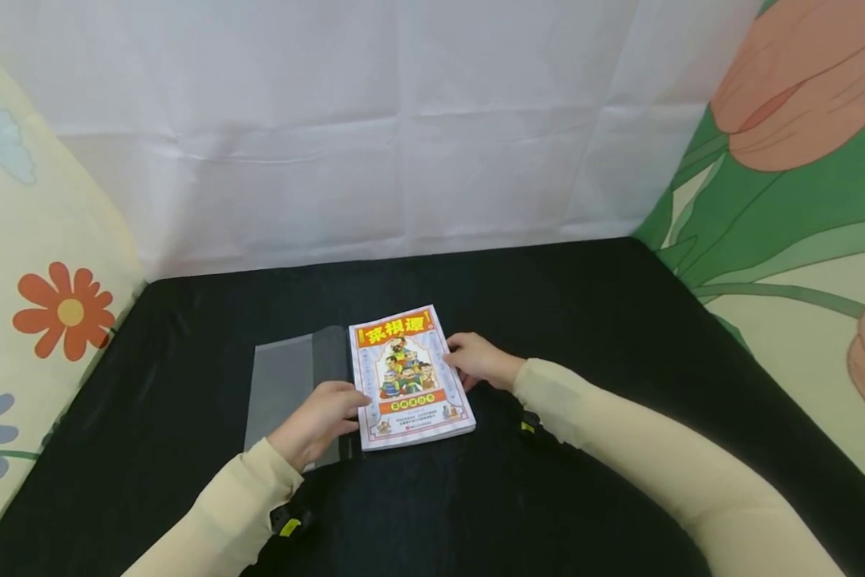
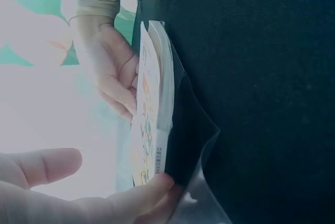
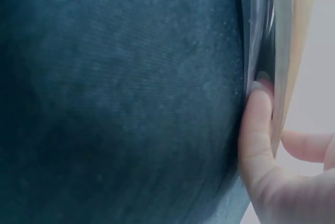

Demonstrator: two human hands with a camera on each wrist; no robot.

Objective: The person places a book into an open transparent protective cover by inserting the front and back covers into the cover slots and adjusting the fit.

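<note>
A paperback book (image 1: 410, 377) with a bright cartoon cover lies face up on the black cloth (image 1: 584, 320). Its left part rests on a clear plastic cover (image 1: 288, 377) that spreads out to the left. My left hand (image 1: 320, 417) touches the book's spine edge near the lower left corner, fingertips against the book (image 2: 149, 124) and the plastic film (image 2: 199, 140), thumb apart. My right hand (image 1: 471, 361) holds the right edge. There the thumb (image 3: 256, 130) lies under the book (image 3: 285, 51) and a finger lies on top, lifting that edge slightly.
A white sheet (image 1: 403, 120) closes the back of the table. Flower-printed panels stand at the left (image 1: 42, 304) and right (image 1: 800, 200) sides. Black cloth stretches all round the book.
</note>
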